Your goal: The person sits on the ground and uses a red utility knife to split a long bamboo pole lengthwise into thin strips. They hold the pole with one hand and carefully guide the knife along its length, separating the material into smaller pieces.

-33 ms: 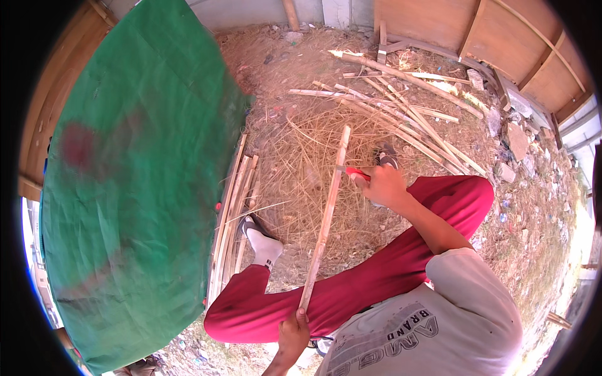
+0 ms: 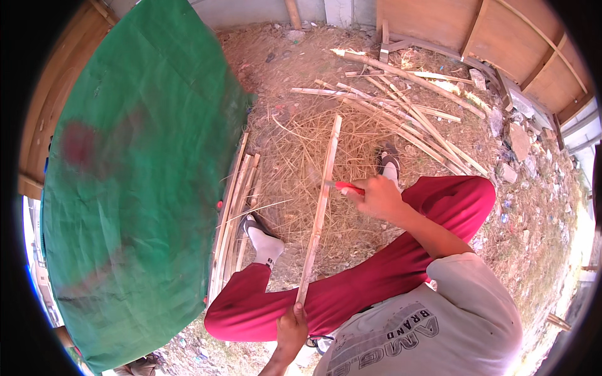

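A long, pale bamboo strip (image 2: 321,207) slants up from my lap, its far end above a pile of shavings (image 2: 300,169). My left hand (image 2: 291,328) is closed around the strip's near end, beside my red trouser leg. Partway along it, my right hand (image 2: 380,199) grips a red-handled knife (image 2: 349,187). The short blade meets the strip's right edge or lies very close to it; I cannot tell exactly which. Most of the knife's handle is hidden by my fingers.
A large green sheet (image 2: 144,207) stands along the left side. Several split strips (image 2: 233,210) lie beside it, near my left foot. More strips and poles (image 2: 407,122) are heaped at the far right. Stones and litter (image 2: 517,141) edge the right wall.
My right hand and the knife have moved nearer to me along the strip. The strip's far end has swung slightly left and away.
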A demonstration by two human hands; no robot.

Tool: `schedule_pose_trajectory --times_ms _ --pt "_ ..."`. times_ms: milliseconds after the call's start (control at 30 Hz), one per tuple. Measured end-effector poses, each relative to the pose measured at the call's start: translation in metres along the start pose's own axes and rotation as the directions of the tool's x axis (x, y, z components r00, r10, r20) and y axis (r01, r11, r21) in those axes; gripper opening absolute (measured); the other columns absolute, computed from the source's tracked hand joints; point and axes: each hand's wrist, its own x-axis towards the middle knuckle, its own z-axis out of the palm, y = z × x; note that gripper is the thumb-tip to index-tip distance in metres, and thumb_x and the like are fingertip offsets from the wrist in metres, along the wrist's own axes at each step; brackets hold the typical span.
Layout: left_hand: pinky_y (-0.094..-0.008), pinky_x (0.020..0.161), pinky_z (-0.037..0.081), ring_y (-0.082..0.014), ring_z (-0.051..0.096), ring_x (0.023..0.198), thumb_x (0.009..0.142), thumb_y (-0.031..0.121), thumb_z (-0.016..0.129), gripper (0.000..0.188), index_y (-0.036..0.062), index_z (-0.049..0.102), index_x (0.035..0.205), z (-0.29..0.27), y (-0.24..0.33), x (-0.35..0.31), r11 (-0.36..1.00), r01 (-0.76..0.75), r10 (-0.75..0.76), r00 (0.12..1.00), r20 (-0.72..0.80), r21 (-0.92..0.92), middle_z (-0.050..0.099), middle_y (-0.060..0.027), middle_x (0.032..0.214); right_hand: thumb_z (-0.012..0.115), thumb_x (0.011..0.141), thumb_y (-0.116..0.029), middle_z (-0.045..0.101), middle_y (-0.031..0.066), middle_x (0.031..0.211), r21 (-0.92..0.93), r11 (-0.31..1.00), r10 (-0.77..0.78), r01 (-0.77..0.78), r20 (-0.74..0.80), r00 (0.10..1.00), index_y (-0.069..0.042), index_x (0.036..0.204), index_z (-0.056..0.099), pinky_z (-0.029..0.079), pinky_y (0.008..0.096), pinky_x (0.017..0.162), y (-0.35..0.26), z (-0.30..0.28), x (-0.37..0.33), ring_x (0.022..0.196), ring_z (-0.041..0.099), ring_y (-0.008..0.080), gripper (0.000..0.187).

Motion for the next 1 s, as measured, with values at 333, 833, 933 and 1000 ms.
schedule_pose_trajectory --times_ms 333,833,933,1000 --pt "-0.0504 0.062 0.048 -0.0404 0.066 0.065 0.108 0.036 0.040 0.052 -0.0004 0.065 0.082 -0.005 0.016 0.013 0.992 -0.106 0.111 0.992 -0.067 0.072 0.063 -0.0196 0.065 0.067 0.090 -0.039 0.064 0.0147 0.060 0.001 0.977 -0.209 0.211 0.155 0.966 -0.015 0.103 0.079 0.049 0.0471 0.050 -0.031 0.022 -0.030 0.053 0.063 0.0340 0.030" --pt "-0.0564 0.056 0.045 -0.0500 0.062 0.064 0.107 0.030 0.046 0.040 -0.0007 0.063 0.087 -0.005 0.008 -0.005 0.989 -0.050 0.058 0.997 -0.055 0.142 0.061 -0.0264 0.064 0.059 0.095 -0.046 0.068 0.0201 0.074 -0.006 0.973 0.228 -0.230 -0.113 0.967 -0.007 0.105 0.076 0.055 0.0471 0.069 0.066 -0.008 0.031 0.071 0.069 0.0383 0.044" --pt "-0.0563 0.056 0.046 -0.0493 0.063 0.064 0.108 0.034 0.043 0.043 -0.0007 0.063 0.090 -0.004 0.019 0.006 0.987 -0.087 0.106 0.984 -0.145 0.135 0.062 -0.0257 0.064 0.061 0.097 -0.043 0.063 0.0195 0.065 0.296 0.954 0.067 -0.052 -0.038 0.997 -0.008 0.107 0.077 0.052 0.0453 0.061 0.027 -0.001 0.011 0.060 0.066 0.0355 0.040" --pt "-0.0564 0.057 0.046 -0.0491 0.063 0.063 0.107 0.034 0.044 0.044 -0.0004 0.063 0.090 -0.002 0.020 0.012 0.985 -0.120 0.143 0.972 -0.189 0.128 0.062 -0.0249 0.064 0.063 0.098 -0.036 0.064 0.0190 0.065 0.343 0.939 0.008 -0.017 0.027 1.000 -0.004 0.105 0.076 0.050 0.0423 0.057 0.002 0.001 -0.002 0.057 0.064 0.0333 0.035"
